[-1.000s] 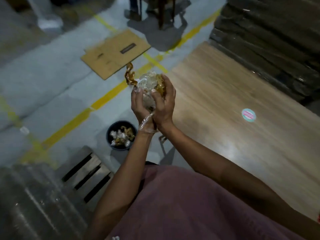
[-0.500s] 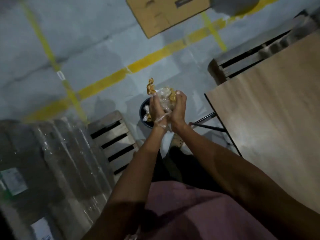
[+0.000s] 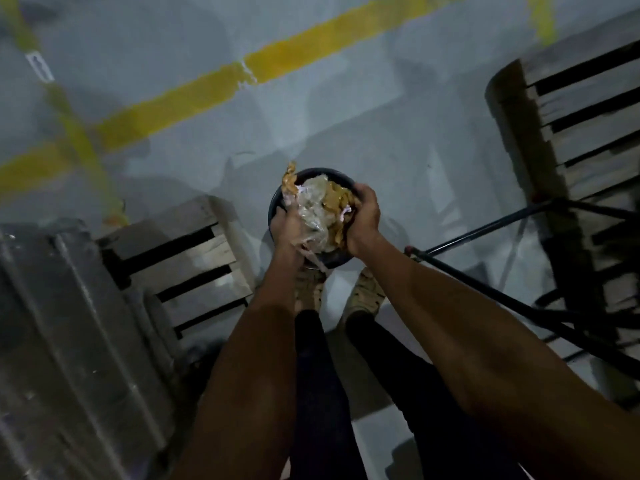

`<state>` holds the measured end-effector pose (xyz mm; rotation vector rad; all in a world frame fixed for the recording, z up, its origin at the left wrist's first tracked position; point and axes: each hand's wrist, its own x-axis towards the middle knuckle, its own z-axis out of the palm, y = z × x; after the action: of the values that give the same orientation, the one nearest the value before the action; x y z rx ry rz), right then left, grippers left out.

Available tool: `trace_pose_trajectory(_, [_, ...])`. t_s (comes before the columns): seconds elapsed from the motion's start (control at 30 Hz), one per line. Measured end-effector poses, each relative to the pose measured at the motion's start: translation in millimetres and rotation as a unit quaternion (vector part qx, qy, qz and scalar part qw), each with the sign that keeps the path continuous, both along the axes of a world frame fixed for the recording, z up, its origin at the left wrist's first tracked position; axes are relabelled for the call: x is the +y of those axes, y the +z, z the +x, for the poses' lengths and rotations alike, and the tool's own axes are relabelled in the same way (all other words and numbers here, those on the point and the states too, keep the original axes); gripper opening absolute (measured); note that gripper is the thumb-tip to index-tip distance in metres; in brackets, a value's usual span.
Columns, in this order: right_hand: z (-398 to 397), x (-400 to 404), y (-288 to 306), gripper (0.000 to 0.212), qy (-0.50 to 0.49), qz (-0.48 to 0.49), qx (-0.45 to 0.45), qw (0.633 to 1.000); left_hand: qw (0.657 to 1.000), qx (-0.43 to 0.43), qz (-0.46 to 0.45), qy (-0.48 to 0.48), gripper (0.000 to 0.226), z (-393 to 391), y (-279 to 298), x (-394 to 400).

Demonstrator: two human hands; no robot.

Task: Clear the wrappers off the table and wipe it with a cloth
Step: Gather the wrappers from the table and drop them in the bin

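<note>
A crumpled ball of clear and gold wrappers (image 3: 320,209) is cupped between both my hands, directly over a small dark round bin (image 3: 277,206) on the grey floor. My left hand (image 3: 287,225) grips the ball's left side and my right hand (image 3: 363,220) presses on its right side. A gold strip sticks up from the ball's top left. The bin's inside is mostly hidden behind the wrappers and my hands. The table top is out of view and no cloth shows.
A wooden pallet (image 3: 180,258) with plastic-wrapped goods (image 3: 62,341) lies on the left. Another pallet (image 3: 581,133) is at the right, with black table legs (image 3: 502,233) crossing in front of it. Yellow floor lines (image 3: 207,91) run behind the bin. My shoes (image 3: 367,296) stand just before it.
My view has turned from the table down to the floor. Both hands have carried the wrapper ball down and now hold it right over the bin.
</note>
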<state>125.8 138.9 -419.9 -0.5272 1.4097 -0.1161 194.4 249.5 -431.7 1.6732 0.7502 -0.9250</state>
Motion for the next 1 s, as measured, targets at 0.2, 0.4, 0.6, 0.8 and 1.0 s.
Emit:
trace_pose_trajectory(0.2, [3.9, -3.8, -31.5, 0.040, 0.082, -0.083, 0.077, 0.990, 0.999, -0.021, 0.023, -0.042, 0.038, -1.0, -24.7, 9.3])
trace_pose_trajectory(0.4, [1.7, -0.1, 20.4, 0.046, 0.135, -0.111, 0.108, 0.979, 0.991, -0.037, 0.064, -0.112, 0.043, -6.9, 23.7, 3.9])
trace_pose_trajectory(0.6, [3.8, 1.7, 110.2, 0.040, 0.119, -0.127, 0.150, 0.973, 0.968, -0.043, 0.070, -0.238, 0.037, -12.1, 116.0, -11.2])
trace_pose_trajectory(0.8, [-18.7, 13.4, 231.5, 0.033, 0.076, -0.156, 0.129, 0.976, 0.932, -0.097, 0.038, -0.347, 0.034, -34.9, 241.3, -19.9])
trace_pose_trajectory(1.0, [-73.0, 36.4, 339.0, 0.030, -0.025, -0.196, 0.081, 0.977, 0.883, -0.194, -0.038, -0.425, 0.028, -81.7, 343.4, -30.8])
